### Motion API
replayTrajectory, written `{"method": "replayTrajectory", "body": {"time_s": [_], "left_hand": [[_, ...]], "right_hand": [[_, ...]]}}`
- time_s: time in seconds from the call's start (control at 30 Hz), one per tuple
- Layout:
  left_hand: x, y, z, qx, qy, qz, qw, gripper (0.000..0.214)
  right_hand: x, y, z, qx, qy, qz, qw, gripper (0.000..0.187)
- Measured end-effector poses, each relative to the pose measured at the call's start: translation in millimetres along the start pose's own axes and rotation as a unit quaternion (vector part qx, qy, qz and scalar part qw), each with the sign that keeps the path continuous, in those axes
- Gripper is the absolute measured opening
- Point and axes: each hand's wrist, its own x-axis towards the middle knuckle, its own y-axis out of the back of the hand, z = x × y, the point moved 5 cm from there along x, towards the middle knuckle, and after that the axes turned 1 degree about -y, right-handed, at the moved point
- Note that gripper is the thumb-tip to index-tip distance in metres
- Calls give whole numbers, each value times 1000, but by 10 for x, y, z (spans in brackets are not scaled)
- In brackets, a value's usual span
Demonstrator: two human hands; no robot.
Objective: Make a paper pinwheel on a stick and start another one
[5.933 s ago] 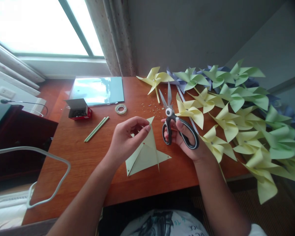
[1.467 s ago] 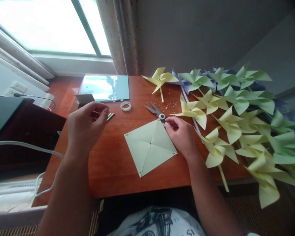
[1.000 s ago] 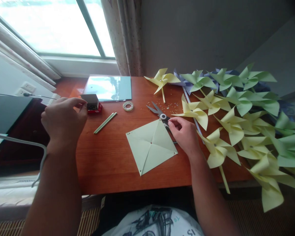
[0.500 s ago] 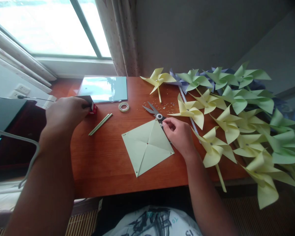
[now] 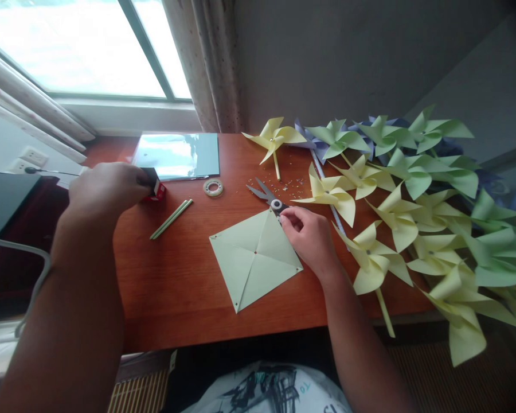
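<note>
At the left, my left hand [image 5: 112,186] reaches to a small red and black box [image 5: 158,189]. Its fingers bend together at the box's dark side, where the tips are hidden. My right hand [image 5: 305,232] is closed in a pinch by the upper right corner of a square pale green sheet of paper [image 5: 249,275]; what it pinches is too small to make out. The sheet lies flat, with crossing lines, a hole at its middle and holes near its corners. Open-bladed scissors [image 5: 269,195] lie just beyond my right hand, their handles partly hidden behind it.
Two thin pale green sticks [image 5: 171,219] and a roll of tape [image 5: 213,187] lie between the box and the sheet. A shiny light-blue folder [image 5: 176,155] is at the back. Finished yellow pinwheels [image 5: 329,192] and green pinwheels [image 5: 417,175] crowd the right side. Paper bits [image 5: 290,184] are scattered behind the scissors.
My left forearm and wrist have moved a little to the left, while the fingers stay at the box. My right hand keeps its pinch by the sheet's corner. The whole view has shifted slightly.
</note>
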Motion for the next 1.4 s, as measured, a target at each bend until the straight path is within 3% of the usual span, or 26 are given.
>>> {"method": "replayTrajectory", "body": {"time_s": [0.07,0.13,0.3,0.4,0.53,0.63,0.8,1.03,1.2,1.4], "left_hand": [[-85,22,41,137,33,-33,990,24],[-155,56,103,164,24,-29,986,28],[-260,114,215,137,-57,56,987,28],[-357,124,293,66,-99,87,989,24],[-546,83,436,-143,-104,44,983,26],[-676,13,575,-266,-88,-10,960,21],[-785,-105,750,-335,-89,-50,937,15],[-852,-323,800,-427,-79,-112,894,14],[-862,-430,814,-402,-92,-117,904,19],[-879,-569,833,-401,-85,-141,901,17]], "right_hand": [[-4,0,-4,-1,-1,0,1000,14],[-9,0,-10,0,-1,-2,1000,14],[-13,-2,-18,1,6,-4,1000,13],[-8,-16,-16,-9,18,-11,1000,11],[-8,-65,-11,-46,45,-36,997,1],[-14,-98,-1,-57,49,-51,996,8],[-21,-84,-10,-73,49,-38,995,15],[-38,13,18,-142,7,-16,990,24],[-57,-16,49,-168,-25,-57,984,26],[-69,50,-134,12,64,-76,995,13]]}}
